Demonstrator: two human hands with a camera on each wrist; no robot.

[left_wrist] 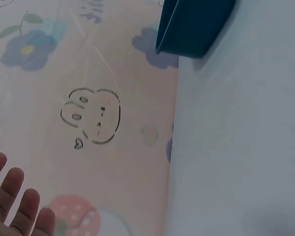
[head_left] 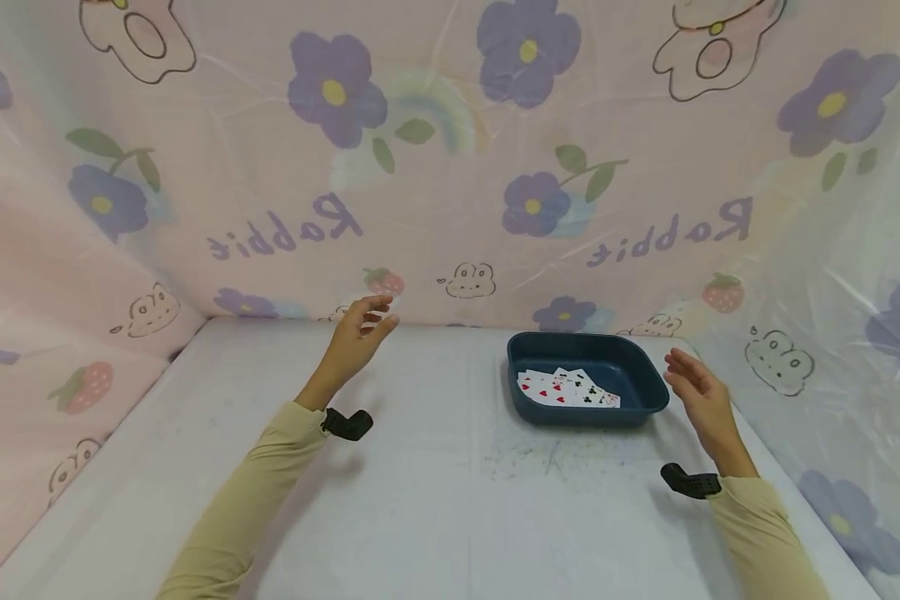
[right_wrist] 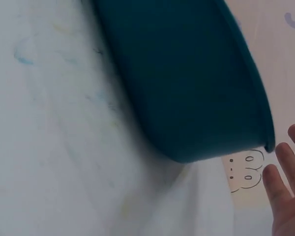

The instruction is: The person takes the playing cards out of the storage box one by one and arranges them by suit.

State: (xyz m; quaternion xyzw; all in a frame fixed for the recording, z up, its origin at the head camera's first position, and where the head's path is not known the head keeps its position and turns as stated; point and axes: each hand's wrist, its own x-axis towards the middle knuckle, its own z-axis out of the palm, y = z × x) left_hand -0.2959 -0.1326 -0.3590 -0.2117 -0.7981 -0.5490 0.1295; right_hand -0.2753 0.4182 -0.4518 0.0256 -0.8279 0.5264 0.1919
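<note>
A dark blue basin (head_left: pixel 592 416) stands on the right half of the white table, with several playing cards (head_left: pixel 566 389) fanned out on its floor towards the left. Just off the basin's right end is my right hand (head_left: pixel 703 406), its fingers relaxed and nothing in them. In the right wrist view, the basin's side (right_wrist: pixel 187 88) fills the upper middle, with my fingertips beside its rim. My left hand (head_left: pixel 352 340) hovers over the table's far left part, well away from the basin, fingers loosely bent and holding nothing. The left wrist view catches a corner of the basin (left_wrist: pixel 196 29) at the top.
A printed curtain (head_left: pixel 435 192) with flowers and rabbits rises behind the table and along both sides. Dark smudges (head_left: pixel 551 454) mark the white tabletop (head_left: pixel 420 500) in front of the basin. Each wrist wears a black camera strap (head_left: pixel 348 425).
</note>
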